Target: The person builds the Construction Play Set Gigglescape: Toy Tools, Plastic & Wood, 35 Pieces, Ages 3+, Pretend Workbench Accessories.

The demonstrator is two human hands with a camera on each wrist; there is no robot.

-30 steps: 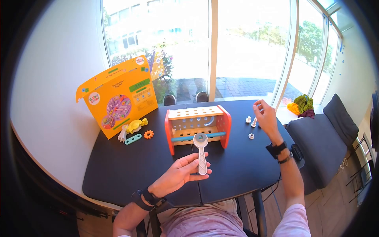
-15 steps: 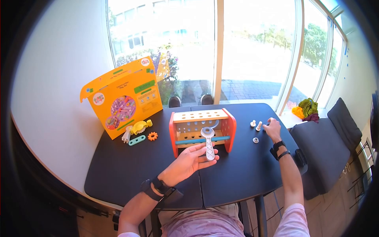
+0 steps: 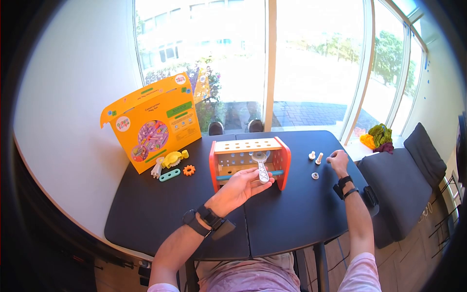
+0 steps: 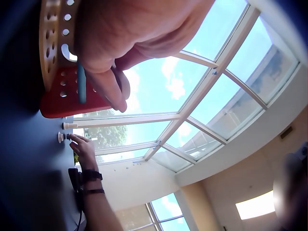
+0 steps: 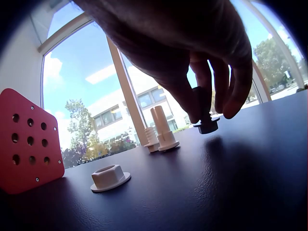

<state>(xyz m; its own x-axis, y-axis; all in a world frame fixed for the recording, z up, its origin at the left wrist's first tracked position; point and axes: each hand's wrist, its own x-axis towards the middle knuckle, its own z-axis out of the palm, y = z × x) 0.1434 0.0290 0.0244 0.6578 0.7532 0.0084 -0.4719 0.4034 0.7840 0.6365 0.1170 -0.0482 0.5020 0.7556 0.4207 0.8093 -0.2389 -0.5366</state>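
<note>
My left hand (image 3: pixel 239 189) grips the handle of a pale grey toy wrench (image 3: pixel 263 173), its round head in front of the toy workbench's open side. The workbench (image 3: pixel 249 144) has red end panels, a wooden top with holes and a blue rod (image 3: pixel 277 173) along the front. In the right wrist view, my right hand (image 5: pixel 192 53) pinches a toy bolt (image 5: pixel 208 126), dark against the light, its flanged head down close over the table. Beside it stand two white toy bolts (image 5: pixel 166 139). A white nut (image 5: pixel 108 177) lies nearer the workbench.
At the left on the black table (image 3: pixel 301 219) lie a yellow toy piece (image 3: pixel 172 158), a turquoise strip with holes (image 3: pixel 170 175) and an orange gear (image 3: pixel 189 170). A yellow box (image 3: pixel 151 121) stands behind them. A grey seat (image 3: pixel 394 185) is at the right, windows beyond the table.
My left hand has moved the wrench forward, closer to the workbench. My right hand has come down from above the table to beside the white bolts. The head view has shifted slightly.
</note>
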